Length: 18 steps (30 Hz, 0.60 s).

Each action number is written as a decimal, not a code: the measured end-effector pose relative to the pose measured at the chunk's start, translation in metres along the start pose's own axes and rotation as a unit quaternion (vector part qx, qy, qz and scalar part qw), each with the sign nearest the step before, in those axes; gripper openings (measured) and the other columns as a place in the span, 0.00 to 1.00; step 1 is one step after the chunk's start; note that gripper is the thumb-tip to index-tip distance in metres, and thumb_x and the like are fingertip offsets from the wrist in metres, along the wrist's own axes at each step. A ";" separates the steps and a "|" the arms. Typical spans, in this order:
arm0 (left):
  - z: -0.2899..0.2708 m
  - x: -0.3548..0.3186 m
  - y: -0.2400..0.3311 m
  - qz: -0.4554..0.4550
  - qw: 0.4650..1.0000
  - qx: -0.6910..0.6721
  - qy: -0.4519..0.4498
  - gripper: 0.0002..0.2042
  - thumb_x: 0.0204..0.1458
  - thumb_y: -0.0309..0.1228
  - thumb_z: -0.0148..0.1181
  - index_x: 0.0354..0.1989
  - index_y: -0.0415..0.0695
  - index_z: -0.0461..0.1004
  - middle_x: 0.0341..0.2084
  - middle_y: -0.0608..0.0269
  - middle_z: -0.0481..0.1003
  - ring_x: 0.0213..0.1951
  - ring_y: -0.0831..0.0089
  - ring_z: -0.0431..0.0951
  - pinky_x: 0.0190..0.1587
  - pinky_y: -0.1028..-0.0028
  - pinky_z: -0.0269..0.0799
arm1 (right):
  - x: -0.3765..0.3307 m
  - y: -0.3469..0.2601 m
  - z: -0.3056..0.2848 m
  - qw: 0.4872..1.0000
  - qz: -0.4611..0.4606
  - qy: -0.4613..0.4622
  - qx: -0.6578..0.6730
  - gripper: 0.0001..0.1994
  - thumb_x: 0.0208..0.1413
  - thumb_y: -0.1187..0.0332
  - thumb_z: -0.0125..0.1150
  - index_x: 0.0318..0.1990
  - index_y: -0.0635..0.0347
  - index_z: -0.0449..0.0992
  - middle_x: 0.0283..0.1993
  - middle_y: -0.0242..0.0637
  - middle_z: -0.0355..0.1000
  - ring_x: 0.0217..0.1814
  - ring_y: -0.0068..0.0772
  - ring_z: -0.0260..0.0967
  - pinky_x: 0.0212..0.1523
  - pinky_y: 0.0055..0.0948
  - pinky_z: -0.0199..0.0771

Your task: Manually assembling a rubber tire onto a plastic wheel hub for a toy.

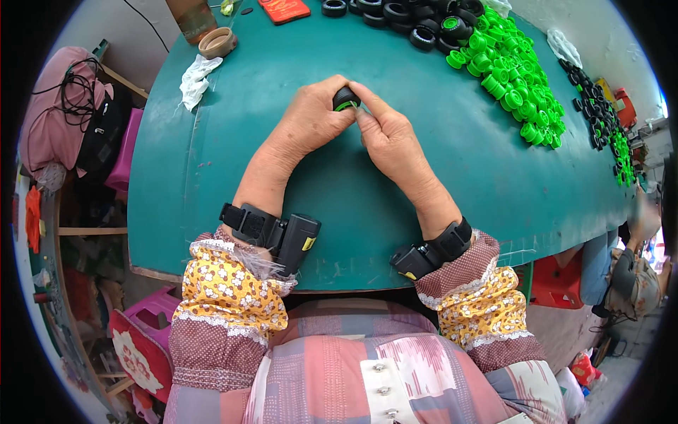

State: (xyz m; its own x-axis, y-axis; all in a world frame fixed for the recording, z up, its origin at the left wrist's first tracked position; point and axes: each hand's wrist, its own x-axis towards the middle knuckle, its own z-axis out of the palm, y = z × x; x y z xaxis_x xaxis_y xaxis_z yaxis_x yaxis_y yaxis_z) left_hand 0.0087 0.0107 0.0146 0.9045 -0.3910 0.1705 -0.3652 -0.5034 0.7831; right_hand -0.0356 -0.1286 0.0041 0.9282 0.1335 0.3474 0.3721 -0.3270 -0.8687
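Note:
Over the middle of the green table, my left hand (312, 116) is closed around a small black toy tire (344, 96). A bright green hub (347, 106) shows in the tire's opening on the side nearer me. My right hand (387, 137) meets it from the right, its index finger lying along the tire and its thumb pressed at the green hub. The fingers cover part of both pieces, so I cannot tell how deep the hub sits. Both forearms wear black straps with small boxes.
Loose green hubs (519, 88) are heaped at the right of the table (233, 148), beside black tires (395, 13) at the back. More parts (600, 116) lie farther right, near another person (635, 275). A tape roll (217, 43) and crumpled tissue (198, 81) lie back left.

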 end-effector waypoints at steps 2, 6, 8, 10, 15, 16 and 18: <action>0.005 -0.001 -0.003 0.117 0.988 0.000 0.106 0.13 0.39 0.25 0.57 0.36 0.38 0.68 0.25 0.60 0.72 0.29 0.75 0.72 0.32 0.76 0.68 | 0.001 -0.004 -0.002 0.997 0.061 -0.017 0.045 0.18 0.55 0.72 0.44 0.55 0.59 0.62 0.21 0.26 0.60 0.21 0.16 0.57 0.24 0.17 0.61; 0.008 -0.004 0.005 0.088 0.986 -0.072 0.123 0.14 0.39 0.24 0.56 0.38 0.38 0.68 0.25 0.61 0.71 0.29 0.75 0.72 0.33 0.77 0.68 | 0.003 -0.007 -0.010 0.986 0.131 -0.013 0.104 0.18 0.55 0.71 0.45 0.54 0.63 0.62 0.35 0.42 0.71 0.33 0.25 0.66 0.38 0.23 0.66; 0.008 -0.005 0.009 0.071 0.986 -0.098 0.111 0.13 0.39 0.23 0.56 0.37 0.39 0.68 0.25 0.60 0.71 0.29 0.74 0.72 0.33 0.77 0.68 | 0.002 -0.007 -0.012 0.979 0.168 -0.021 0.112 0.18 0.55 0.71 0.45 0.54 0.63 0.62 0.35 0.42 0.71 0.33 0.24 0.65 0.38 0.23 0.66; 0.008 -0.005 0.007 0.089 0.985 -0.081 0.120 0.13 0.40 0.23 0.56 0.37 0.39 0.67 0.25 0.60 0.71 0.28 0.74 0.72 0.33 0.76 0.68 | 0.000 -0.004 -0.005 0.995 0.070 0.007 0.068 0.18 0.55 0.71 0.45 0.54 0.63 0.61 0.34 0.45 0.71 0.32 0.28 0.68 0.35 0.25 0.67; 0.006 -0.004 0.007 0.076 0.990 -0.048 0.105 0.12 0.40 0.23 0.56 0.36 0.40 0.67 0.24 0.58 0.71 0.27 0.72 0.71 0.31 0.75 0.68 | -0.004 -0.009 -0.004 1.000 0.019 -0.001 -0.020 0.18 0.55 0.70 0.44 0.53 0.63 0.61 0.32 0.52 0.70 0.31 0.39 0.70 0.34 0.29 0.67; 0.003 -0.004 0.005 0.049 0.996 -0.018 0.071 0.12 0.40 0.24 0.56 0.36 0.40 0.67 0.24 0.57 0.71 0.27 0.72 0.71 0.31 0.75 0.67 | -0.004 -0.010 -0.002 0.999 0.007 -0.003 -0.048 0.18 0.55 0.70 0.44 0.53 0.63 0.61 0.31 0.54 0.69 0.31 0.42 0.70 0.34 0.30 0.67; 0.000 -0.004 0.002 0.021 0.999 0.010 0.039 0.12 0.40 0.25 0.56 0.36 0.40 0.67 0.23 0.57 0.71 0.26 0.71 0.71 0.30 0.74 0.67 | -0.004 -0.012 -0.001 0.997 0.039 -0.023 -0.066 0.17 0.55 0.70 0.44 0.53 0.63 0.61 0.31 0.54 0.69 0.31 0.43 0.70 0.34 0.31 0.67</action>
State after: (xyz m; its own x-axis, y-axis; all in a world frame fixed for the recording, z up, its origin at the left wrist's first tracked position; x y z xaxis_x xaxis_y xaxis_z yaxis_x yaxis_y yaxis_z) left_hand 0.0049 0.0116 0.0155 0.9025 -0.3516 0.2487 -0.4063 -0.5040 0.7622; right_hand -0.0438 -0.1265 0.0137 0.9541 0.1445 0.2625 0.2996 -0.4575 -0.8372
